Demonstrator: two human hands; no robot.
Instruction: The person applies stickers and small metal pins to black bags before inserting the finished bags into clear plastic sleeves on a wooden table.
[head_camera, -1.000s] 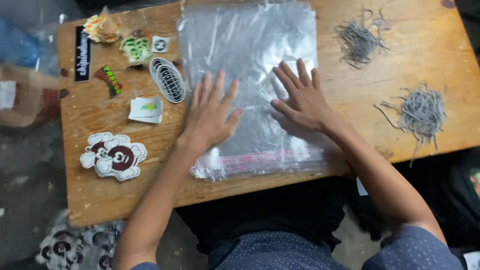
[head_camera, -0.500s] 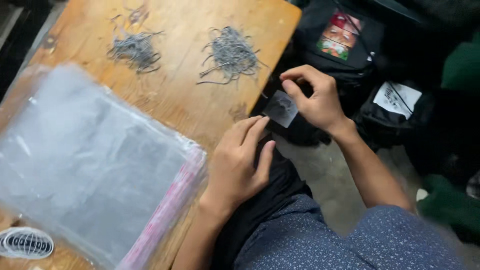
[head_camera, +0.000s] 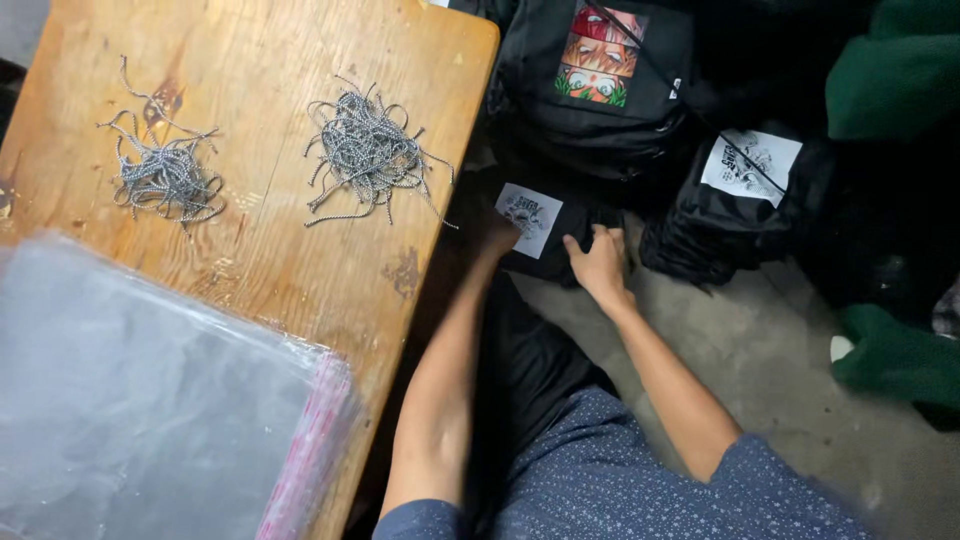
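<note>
On the surface (head_camera: 270, 260), two cord heaps side by side — cord heap (head_camera: 165, 170) left, second cord heap (head_camera: 368, 150) right — with the stack of plastic bags (head_camera: 150, 400) nearer, at the lower left corner. Off the right edge, on the floor (head_camera: 780, 360), folded garment (head_camera: 540, 225) with left hand (head_camera: 497, 235) and right hand (head_camera: 597, 265) on it — backpack (head_camera: 600, 70) behind, another bag (head_camera: 740, 200) to its right.

Head view, steeply down, close above table (head_camera: 300, 270)

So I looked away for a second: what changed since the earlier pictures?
Both hands left the plastic bags on the table and reached down right to a black folded garment on the floor; right hand grips it, left hand touches it. Bags and cord piles stayed.
</note>
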